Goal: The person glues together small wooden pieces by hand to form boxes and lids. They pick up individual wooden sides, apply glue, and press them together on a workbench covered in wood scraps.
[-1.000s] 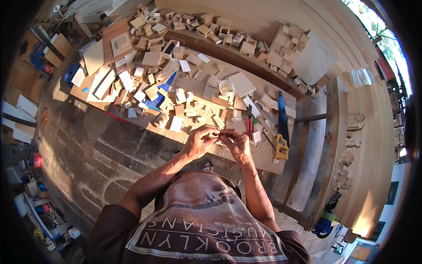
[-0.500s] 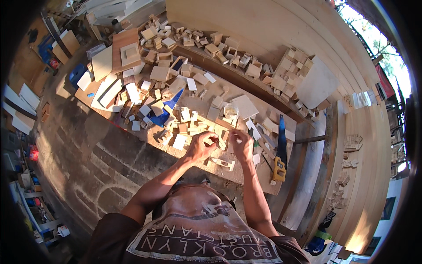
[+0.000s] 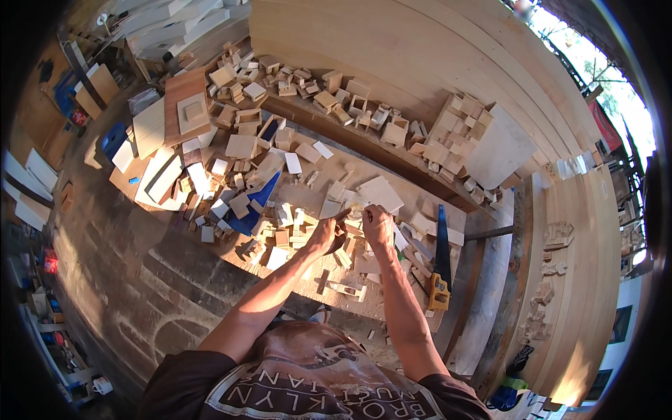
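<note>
Above the workbench (image 3: 308, 274), my left hand (image 3: 325, 236) is curled, its fingers closed around something small that I cannot make out. Close on its right, my right hand (image 3: 378, 228) has its fingers pinched together beside a round, pale tub (image 3: 356, 201). The hands partly cover the tub, and whatever lies in the right fingertips is hidden. Under the left hand sits a small wooden block (image 3: 343, 259). Nearer to me lie a small pale wooden assembly (image 3: 348, 290) and a short dark bar (image 3: 323, 281).
To the right rests a handsaw (image 3: 441, 260) with a yellow handle. Wooden offcuts (image 3: 283, 238) and a blue piece (image 3: 253, 210) crowd the left. Behind, a ledge carries many small wooden boxes (image 3: 395, 131) and a block stack (image 3: 458, 133). Large boards (image 3: 392, 52) stand at the back.
Both hands have moved farther from me, up to the round tub, which they now partly cover. The short dark bar has come into sight. My view has shifted slightly.
</note>
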Tool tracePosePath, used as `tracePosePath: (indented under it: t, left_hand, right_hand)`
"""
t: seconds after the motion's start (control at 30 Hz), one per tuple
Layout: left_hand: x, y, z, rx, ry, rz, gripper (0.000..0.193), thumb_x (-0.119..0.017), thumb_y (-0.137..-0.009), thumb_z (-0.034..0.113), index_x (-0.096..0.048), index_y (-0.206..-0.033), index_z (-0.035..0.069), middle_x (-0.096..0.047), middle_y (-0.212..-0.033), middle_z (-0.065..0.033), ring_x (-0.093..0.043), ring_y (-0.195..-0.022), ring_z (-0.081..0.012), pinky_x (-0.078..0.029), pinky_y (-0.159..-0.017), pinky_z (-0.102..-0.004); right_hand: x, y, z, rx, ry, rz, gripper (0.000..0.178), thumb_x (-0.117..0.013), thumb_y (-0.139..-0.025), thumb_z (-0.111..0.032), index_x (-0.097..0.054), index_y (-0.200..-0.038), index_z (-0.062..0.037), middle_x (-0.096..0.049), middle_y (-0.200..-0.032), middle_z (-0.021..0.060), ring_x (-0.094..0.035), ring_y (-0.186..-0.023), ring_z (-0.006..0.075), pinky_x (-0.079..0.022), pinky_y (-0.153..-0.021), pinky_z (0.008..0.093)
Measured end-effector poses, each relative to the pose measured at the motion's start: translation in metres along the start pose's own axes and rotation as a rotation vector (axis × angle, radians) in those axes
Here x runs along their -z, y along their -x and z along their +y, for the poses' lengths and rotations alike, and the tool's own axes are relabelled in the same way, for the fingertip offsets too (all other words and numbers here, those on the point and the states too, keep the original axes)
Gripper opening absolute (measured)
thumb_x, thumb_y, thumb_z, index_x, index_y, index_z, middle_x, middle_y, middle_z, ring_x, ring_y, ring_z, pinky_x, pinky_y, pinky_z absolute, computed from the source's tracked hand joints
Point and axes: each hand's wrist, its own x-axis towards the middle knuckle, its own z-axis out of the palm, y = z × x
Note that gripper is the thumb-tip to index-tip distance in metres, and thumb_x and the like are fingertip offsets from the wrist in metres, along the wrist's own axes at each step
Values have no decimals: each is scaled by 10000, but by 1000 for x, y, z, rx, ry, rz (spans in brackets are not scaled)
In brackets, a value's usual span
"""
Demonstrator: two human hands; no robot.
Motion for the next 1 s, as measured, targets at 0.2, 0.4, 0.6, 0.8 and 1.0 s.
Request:
tracePosePath:
  t: [0.2, 0.4, 0.6, 0.8, 1.0]
  left_hand:
    - [-1, -10, -15, 50, 259, -16, 467, -287, -1034, 194, -519, -1426, 91, -644, -829, -7, -569, -734, -111, -487, -685, -248]
    - [8, 13, 37, -79, -214, -25, 587, -581, -900, 28, -466, -1467, 132, -661, -850, 2, -604, -752, -122, -520, -709, -273]
    - [13, 18, 17, -322, 168, 6, 629, -697, -849, -9, -503, -1433, 120, -667, -924, -3, -624, -831, -89, -571, -753, -265]
    - [24, 71, 84, 106, 648, 11, 285, -697, -892, 18, -668, -1174, -6, -681, -1052, -84, -664, -938, -151, -615, -792, -319]
    - [25, 93, 110, -187, 493, 27, 233, -709, -861, -24, -692, -1093, -9, -692, -1041, -73, -645, -921, -113, -582, -787, -268]
  right_hand:
    - [0, -11, -11, -82, 163, -112, 182, -653, -840, -215, -746, -939, -94, -706, -950, 120, -680, -865, 344, -548, -779, 434]
    - [5, -17, -11, -283, 0, -147, 197, -686, -816, -243, -764, -933, -105, -730, -932, 134, -706, -858, 315, -560, -773, 398]
    - [40, -3, -22, -154, -221, 137, 134, -688, -841, -106, -736, -934, -21, -724, -846, 133, -694, -732, 200, -539, -690, 298]
    - [99, 65, -69, -442, -739, -21, 186, -665, -927, -145, -682, -935, 40, -621, -712, 19, -536, -583, 52, -412, -518, 213]
    - [117, 87, -102, -366, -658, -44, 199, -680, -897, -136, -694, -956, 54, -670, -730, 52, -587, -613, 65, -470, -563, 230]
